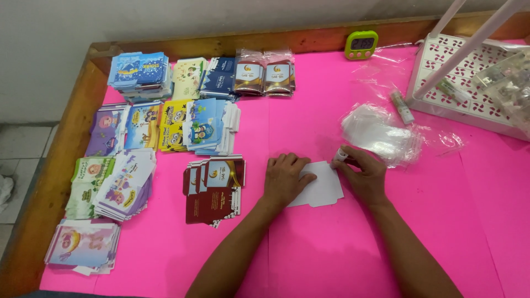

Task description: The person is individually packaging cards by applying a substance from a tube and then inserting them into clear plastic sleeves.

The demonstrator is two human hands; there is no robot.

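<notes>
On the pink tabletop (331, 248), between the two hands, lies a white card blank (321, 185), flat and face down. The left hand (284, 179) rests on its near-left part, palm down, fingers spread and pressing it flat; that grip is open, laid on the card rather than closed around it. The right hand (364, 175) sits at the card's far-right corner with its fingers curled round a small glue stick (340, 155), whose white tip pokes out at the upper left of the grip and touches, or all but touches, the card's edge.

Just beyond the right grip lies a loose heap of clear plastic sleeves (378, 132), and past that a second small tube (402, 106) next to a white patterned rack (458, 72). A green timer (361, 44) stands at the far edge of the tabletop, against the wooden rim (66, 143).

Just left of the left grip sits a fanned pile of dark red printed cards (212, 190). Further left, well apart from either hand, are many stacks of colourful cartoon cards (165, 124) in rows, and two packs of brown cards in clear wrap (264, 73) beyond them.
</notes>
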